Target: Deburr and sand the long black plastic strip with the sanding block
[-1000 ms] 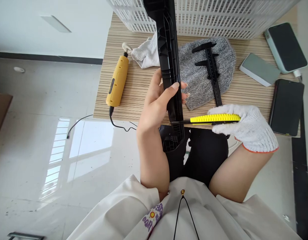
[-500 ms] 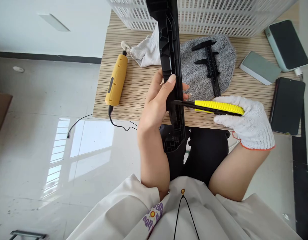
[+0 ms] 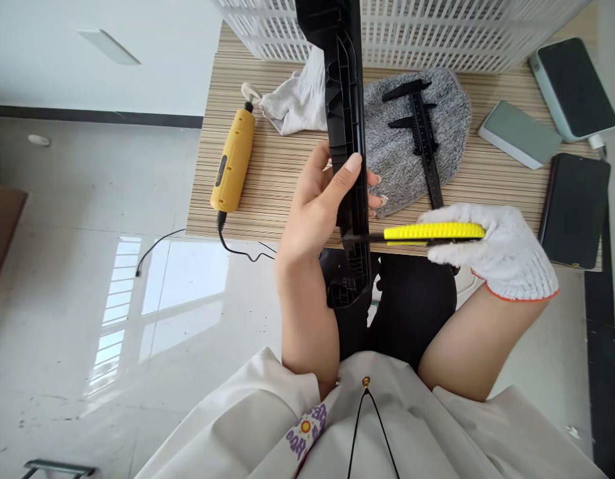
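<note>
My bare left hand (image 3: 320,206) is wrapped round a long black plastic part (image 3: 344,113), thumb on top and fingertips showing past its right edge. The part runs from the top of the view down over the table's front edge. In a white glove, my right hand (image 3: 496,249) grips a yellow-and-black handled tool (image 3: 431,233). Its dark, narrow end points left and lies over the lower portion of the black part, just below my left hand; whether it touches is hard to tell.
A yellow rotary tool (image 3: 233,159) with a cord lies on the striped table (image 3: 277,173) at left. Behind are a white glove (image 3: 297,100) and a white basket (image 3: 437,33). Black calipers (image 3: 424,133) rest on grey cloth (image 3: 387,153). Phones (image 3: 576,209) lie at right.
My right hand and the yellow-handled tool have moved down along the black part, and the tool now lies more level. The black part and my left hand have shifted slightly right.
</note>
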Motion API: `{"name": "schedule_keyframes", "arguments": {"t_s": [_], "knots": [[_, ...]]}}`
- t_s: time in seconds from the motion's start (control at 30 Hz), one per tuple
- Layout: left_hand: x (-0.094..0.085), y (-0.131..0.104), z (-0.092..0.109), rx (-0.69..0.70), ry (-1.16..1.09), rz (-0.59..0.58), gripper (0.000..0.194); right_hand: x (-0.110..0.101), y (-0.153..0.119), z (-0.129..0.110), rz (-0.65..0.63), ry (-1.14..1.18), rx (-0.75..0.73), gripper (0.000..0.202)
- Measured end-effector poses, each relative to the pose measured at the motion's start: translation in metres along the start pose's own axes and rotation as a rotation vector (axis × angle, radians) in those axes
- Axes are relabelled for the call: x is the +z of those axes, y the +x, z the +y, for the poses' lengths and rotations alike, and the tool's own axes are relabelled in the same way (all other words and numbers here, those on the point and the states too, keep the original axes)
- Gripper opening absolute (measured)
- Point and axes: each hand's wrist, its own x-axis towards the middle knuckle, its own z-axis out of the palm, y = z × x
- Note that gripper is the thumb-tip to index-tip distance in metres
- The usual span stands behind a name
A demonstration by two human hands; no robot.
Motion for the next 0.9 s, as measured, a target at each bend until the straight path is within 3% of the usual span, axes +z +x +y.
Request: {"name": "schedule_keyframes", "arguments": {"t_s": [0.13, 0.27, 0.37, 0.63, 0.73, 0.9], "knots": [[0.0013, -0.0005, 0.004, 0.023, -0.026, -0.019, 0.031, -0.0011, 0.0003, -0.0002, 0.077, -0.013, -0.005, 0.046], [0.0011, -0.0008, 0.0035, 0.037, -0.085, -0.052, 0.021, -0.0018, 0.0004, 0.0001, -0.011, -0.042, 0.001, 0.045], [0.0001, -0.0009, 0.0015, 0.052, -0.02, -0.026, 0.021, -0.0013, 0.0001, 0.0001, 0.099, -0.041, -0.037, 0.04], [-0.0012, 0.0017, -0.0028, 0.034, -0.033, 0.0, 0.023, -0.0025, -0.0009, -0.0005, 0.051, -0.039, -0.006, 0.038], [-0.0014, 0.0027, -0.0035, 0.053, -0.024, 0.002, 0.024, -0.0019, -0.0001, -0.0006, 0.163, -0.037, -0.019, 0.038], [-0.0005, 0.0023, 0.0, 0.035, -0.017, 0.012, 0.034, -0.0024, -0.0002, -0.0022, 0.092, -0.036, 0.02, 0.043]]}}
